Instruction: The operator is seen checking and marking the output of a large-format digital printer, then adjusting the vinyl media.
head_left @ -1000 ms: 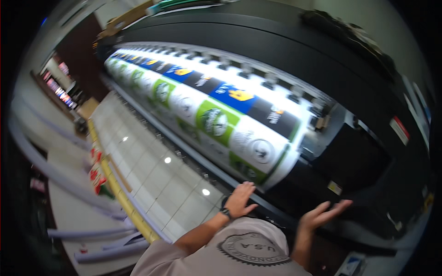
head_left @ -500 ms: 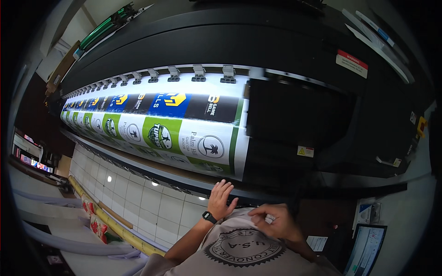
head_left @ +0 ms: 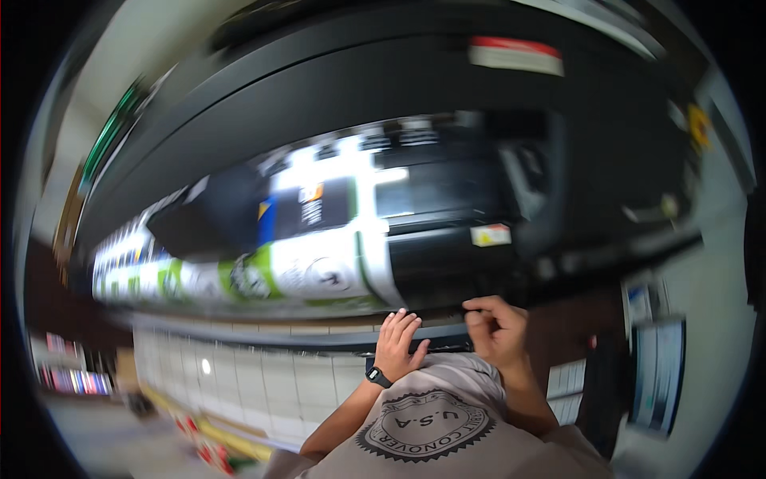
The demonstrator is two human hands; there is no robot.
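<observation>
My left hand (head_left: 396, 347), with a black watch on the wrist, lies flat with fingers stretched at the front edge of a large black printer (head_left: 319, 88), by the lower corner of the printed sheet. My right hand (head_left: 499, 329) is curled, thumb and fingers together, just in front of the machine's dark front; whatever it may hold is hidden. The wide printed sheet (head_left: 315, 259) with green, white and blue logo panels runs across the printer. Over its left part is the blurred black print carriage (head_left: 215, 215).
Silver pinch rollers line the sheet's far edge. A lit monitor (head_left: 658, 375) and white papers (head_left: 566, 391) are at right. At lower left, a long yellow roll (head_left: 239, 443) lies beyond the tiled floor (head_left: 247, 383). A yellow-and-red switch (head_left: 700, 128) sits at the printer's right end.
The black print carriage has travelled left over the sheet, baring the platen at right. My view has turned and blurs. My right hand has risen from my shirt toward the printer; my left stays flat.
</observation>
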